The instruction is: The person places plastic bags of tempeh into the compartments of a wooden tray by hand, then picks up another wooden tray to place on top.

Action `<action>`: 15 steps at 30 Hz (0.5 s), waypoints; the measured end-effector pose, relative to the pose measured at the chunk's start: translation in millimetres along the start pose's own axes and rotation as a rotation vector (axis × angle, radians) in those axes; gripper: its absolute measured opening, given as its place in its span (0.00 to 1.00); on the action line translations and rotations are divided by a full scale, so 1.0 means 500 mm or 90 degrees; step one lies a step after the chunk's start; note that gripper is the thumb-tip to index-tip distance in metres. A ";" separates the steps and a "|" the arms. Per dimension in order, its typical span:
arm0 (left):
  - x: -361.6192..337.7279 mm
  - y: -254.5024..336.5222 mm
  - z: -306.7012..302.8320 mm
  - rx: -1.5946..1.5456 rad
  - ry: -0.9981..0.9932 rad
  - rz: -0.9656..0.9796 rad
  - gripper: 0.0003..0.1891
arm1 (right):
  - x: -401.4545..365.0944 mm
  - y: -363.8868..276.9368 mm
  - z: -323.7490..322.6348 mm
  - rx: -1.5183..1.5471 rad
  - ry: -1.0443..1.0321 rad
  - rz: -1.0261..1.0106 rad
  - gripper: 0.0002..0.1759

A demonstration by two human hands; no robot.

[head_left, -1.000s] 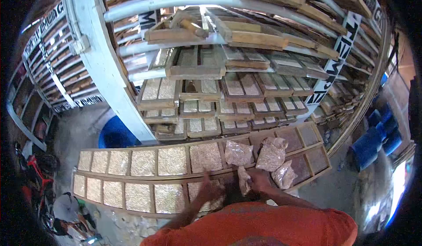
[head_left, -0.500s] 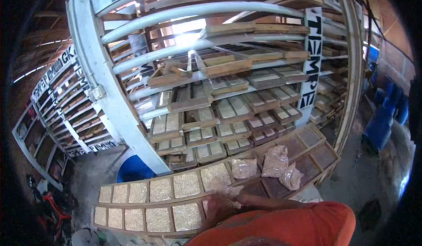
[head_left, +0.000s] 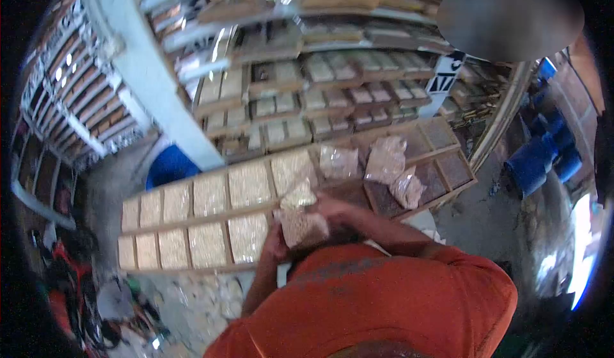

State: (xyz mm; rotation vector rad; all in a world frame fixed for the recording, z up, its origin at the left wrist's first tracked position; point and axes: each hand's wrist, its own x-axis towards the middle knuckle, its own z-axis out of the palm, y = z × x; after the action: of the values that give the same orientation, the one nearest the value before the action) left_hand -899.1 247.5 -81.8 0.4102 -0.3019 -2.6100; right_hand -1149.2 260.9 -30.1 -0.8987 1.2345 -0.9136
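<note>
A clear plastic bag of pale beans is held between my hands, low over the near row of the wooden tray. My left hand grips its left side. At the top right of the bag, my right hand is closed on the upper part, with the fingers blurred. Flat, filled bags lie in the compartments of the divided wooden tray to the left. Three lumpy, loose bags, such as the bean bag, rest on the tray's right part.
A slatted rack with several wooden trays of packed bags stands behind the tray. A white post rises at the left, beside a blue tub. Blue barrels stand at the right. Red machinery is at the lower left.
The view has tipped downward, so the tray appears higher. My left hand now shows clearly, and the bag is visible between both hands, where before there was a blur.
</note>
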 end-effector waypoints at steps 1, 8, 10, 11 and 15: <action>-0.001 0.001 0.044 0.064 0.087 0.034 0.34 | -0.070 -0.110 0.019 -0.109 0.010 0.011 0.49; -0.044 -0.156 -0.043 0.638 0.179 0.295 0.17 | 0.172 -0.020 -0.069 -0.661 -0.204 -0.094 0.24; -0.068 -0.099 0.006 0.990 0.279 0.188 0.21 | 0.149 -0.010 -0.095 -0.800 -0.233 -0.111 0.19; -0.080 -0.069 0.034 1.158 0.314 0.123 0.23 | 0.170 0.060 -0.138 -0.773 -0.163 -0.213 0.18; -0.064 0.125 0.059 1.174 0.542 0.309 0.30 | 0.133 0.087 -0.149 -0.832 -0.005 -0.362 0.18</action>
State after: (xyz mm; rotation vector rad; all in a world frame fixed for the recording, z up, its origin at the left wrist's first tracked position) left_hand -855.7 213.2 -29.2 1.5674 -1.9993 -0.8059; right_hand -1212.9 211.0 -102.8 -2.3609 1.5668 -0.4088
